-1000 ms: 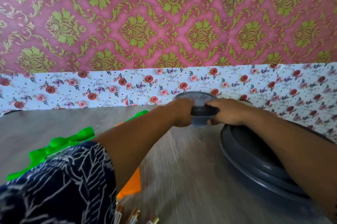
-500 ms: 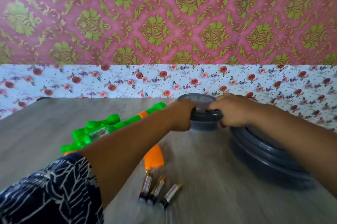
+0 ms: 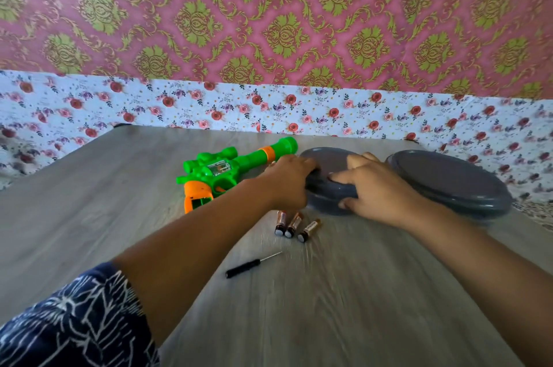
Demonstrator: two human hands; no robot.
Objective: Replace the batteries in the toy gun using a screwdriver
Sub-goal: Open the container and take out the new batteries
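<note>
I am gripping the small grey container (image 3: 329, 184) with both hands: left hand (image 3: 288, 179) curling round its left rim, right hand (image 3: 374, 187) clamping its lid. Left of the container the toy gun (image 3: 221, 170) is lying, battery bay open; three batteries (image 3: 294, 224) and the screwdriver (image 3: 253, 264) are lying nearer me. I'm likely closing it; loading batteries comes next.

Gun (image 3: 227, 170): left of bowl (image 3: 329, 196).
Batteries (image 3: 294, 224): before bowl.
Screwdriver (image 3: 253, 264): before batteries.
Lid (image 3: 449, 181): right of bowl.
</note>
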